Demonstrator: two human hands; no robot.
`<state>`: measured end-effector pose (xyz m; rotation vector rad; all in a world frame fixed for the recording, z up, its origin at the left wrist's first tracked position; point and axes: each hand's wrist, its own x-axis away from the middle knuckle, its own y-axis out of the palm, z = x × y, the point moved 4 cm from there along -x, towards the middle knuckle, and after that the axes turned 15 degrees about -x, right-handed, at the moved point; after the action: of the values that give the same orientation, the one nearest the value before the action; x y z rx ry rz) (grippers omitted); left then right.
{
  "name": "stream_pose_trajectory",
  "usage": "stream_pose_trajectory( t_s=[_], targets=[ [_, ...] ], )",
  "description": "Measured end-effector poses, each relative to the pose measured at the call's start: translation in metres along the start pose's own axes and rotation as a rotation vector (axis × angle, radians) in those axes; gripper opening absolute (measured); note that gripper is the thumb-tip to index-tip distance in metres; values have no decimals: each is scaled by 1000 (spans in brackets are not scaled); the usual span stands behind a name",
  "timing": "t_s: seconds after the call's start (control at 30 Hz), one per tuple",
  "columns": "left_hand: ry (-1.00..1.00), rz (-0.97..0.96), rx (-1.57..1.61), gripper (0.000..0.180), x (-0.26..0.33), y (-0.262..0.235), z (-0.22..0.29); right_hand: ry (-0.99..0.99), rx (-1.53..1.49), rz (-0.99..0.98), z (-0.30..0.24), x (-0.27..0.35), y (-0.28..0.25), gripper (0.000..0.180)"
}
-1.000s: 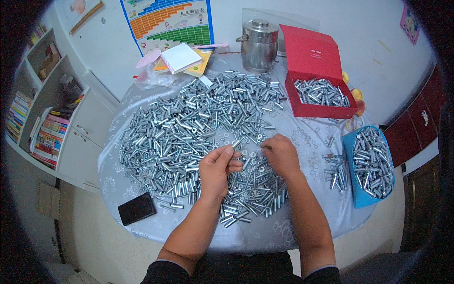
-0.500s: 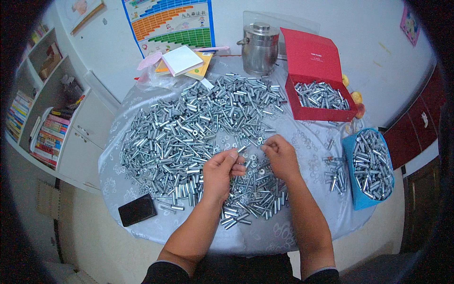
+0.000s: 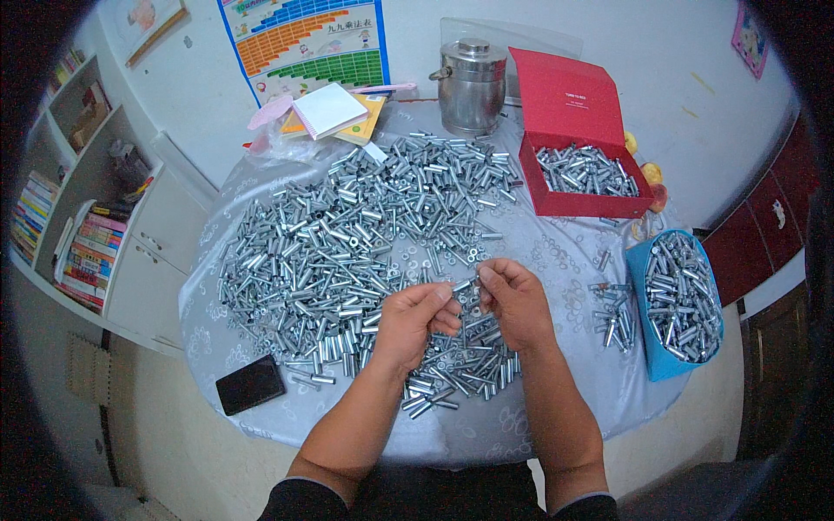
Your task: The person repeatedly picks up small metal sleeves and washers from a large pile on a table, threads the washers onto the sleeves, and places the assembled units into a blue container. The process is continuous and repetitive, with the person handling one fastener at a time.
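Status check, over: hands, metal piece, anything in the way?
Left hand pinching small metal piece. Right hand close at its other end, contact unclear. Loose metal parts spread below, none visibly blocking.

You're in a home, looks like. Bookcase at your left, colourful children's chart on the wall, patterned cloth over your tabletop.

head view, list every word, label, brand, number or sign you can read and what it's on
Wall poster: dark printed heading, wording not copied out; print in its coloured blocks too small to read.
Open red box lid: small pale print, wording not copied out.
Book spines: lettering too small to read.
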<state>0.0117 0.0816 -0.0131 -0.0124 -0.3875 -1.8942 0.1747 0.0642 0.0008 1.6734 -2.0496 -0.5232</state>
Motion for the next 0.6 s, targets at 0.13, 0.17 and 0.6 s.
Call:
stream_pose_trajectory(
  t_s=[0.13, 0.17, 0.6],
  targets=[
    [-40, 1, 59, 20, 0, -1, -1, -74, 87, 13, -7, 6, 9, 17],
    [-58, 6, 81, 20, 1, -1, -2, -105, 135, 12, -10, 9, 11, 17],
    [-36, -146, 324, 20, -6, -9, -7, -230, 457, -68, -19, 8, 16, 19]
  ],
)
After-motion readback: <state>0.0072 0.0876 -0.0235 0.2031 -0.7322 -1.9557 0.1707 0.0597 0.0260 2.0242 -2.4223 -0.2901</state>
